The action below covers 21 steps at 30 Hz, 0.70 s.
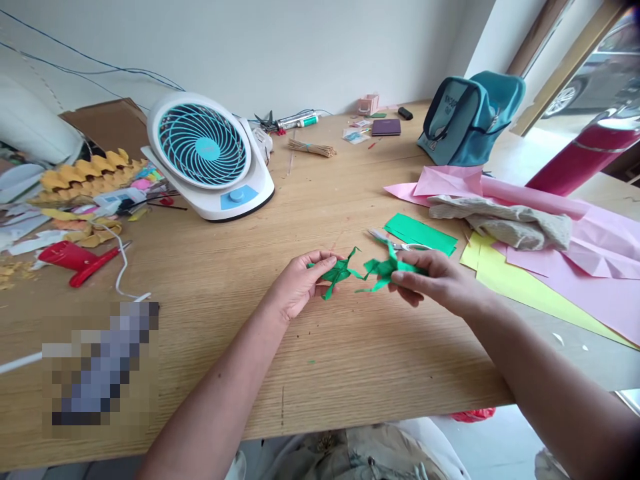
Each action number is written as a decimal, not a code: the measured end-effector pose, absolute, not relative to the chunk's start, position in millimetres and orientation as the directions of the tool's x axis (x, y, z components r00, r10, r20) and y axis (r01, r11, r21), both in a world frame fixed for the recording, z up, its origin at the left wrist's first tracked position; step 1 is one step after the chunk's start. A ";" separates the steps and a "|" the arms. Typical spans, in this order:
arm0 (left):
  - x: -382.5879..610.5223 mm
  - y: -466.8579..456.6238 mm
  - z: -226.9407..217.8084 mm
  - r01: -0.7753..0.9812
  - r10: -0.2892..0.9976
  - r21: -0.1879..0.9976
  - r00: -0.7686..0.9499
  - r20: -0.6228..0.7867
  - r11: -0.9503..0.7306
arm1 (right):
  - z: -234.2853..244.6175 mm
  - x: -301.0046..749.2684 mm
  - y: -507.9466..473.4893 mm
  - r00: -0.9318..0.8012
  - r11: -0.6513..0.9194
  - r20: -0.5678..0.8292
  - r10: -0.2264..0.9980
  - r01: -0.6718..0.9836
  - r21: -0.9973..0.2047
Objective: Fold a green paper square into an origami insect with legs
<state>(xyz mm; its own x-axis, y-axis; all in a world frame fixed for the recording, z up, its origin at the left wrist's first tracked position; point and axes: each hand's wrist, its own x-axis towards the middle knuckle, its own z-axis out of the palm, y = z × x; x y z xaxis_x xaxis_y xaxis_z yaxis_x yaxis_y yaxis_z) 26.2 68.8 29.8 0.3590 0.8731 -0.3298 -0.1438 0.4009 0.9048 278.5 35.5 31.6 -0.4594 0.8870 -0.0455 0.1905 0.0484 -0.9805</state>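
Between the thumb and fingers of my left hand (305, 280) is a cut and folded green paper piece (340, 271) with thin pointed strips sticking out. My right hand (435, 280) pinches a second green paper piece (384, 267) of similar spiky shape. The two pieces are held just above the table, side by side, their tips close together; whether they touch I cannot tell. Just behind my right hand lie scissors (395, 244), partly hidden by that hand and its paper. Flat green paper strips (423, 233) rest beside the scissors.
A white fan (205, 153) stands at the back left. Left of it are a red glue gun (83, 260) and yellow paper scraps (90, 175). Pink paper (600, 267), a grey glove (505, 220), a red bottle (583, 157) and a teal bag (470, 120) occupy the right.
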 end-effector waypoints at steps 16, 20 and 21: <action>32.9 54.3 38.5 0.179 0.924 0.974 0.331 -0.190 0.136 | 33.8 257.2 33.0 -0.475 -0.064 -0.195 0.858 0.278 -0.959; 31.6 54.2 36.5 0.237 0.916 0.967 0.357 -0.181 0.098 | 32.6 255.8 32.3 -0.478 -0.060 -0.193 0.857 0.280 -0.958; 31.2 54.1 35.7 0.247 0.916 0.966 0.364 -0.171 0.082 | 32.3 255.6 32.2 -0.476 -0.064 -0.197 0.857 0.281 -0.958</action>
<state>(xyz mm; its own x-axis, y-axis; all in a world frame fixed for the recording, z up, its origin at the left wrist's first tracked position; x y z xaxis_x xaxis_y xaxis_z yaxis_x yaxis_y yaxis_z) 31.2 54.1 35.7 0.3639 0.9156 -0.1712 0.2470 0.0823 0.9655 255.6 32.2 32.3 -0.4760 0.8571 -0.1969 0.2807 -0.0641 -0.9577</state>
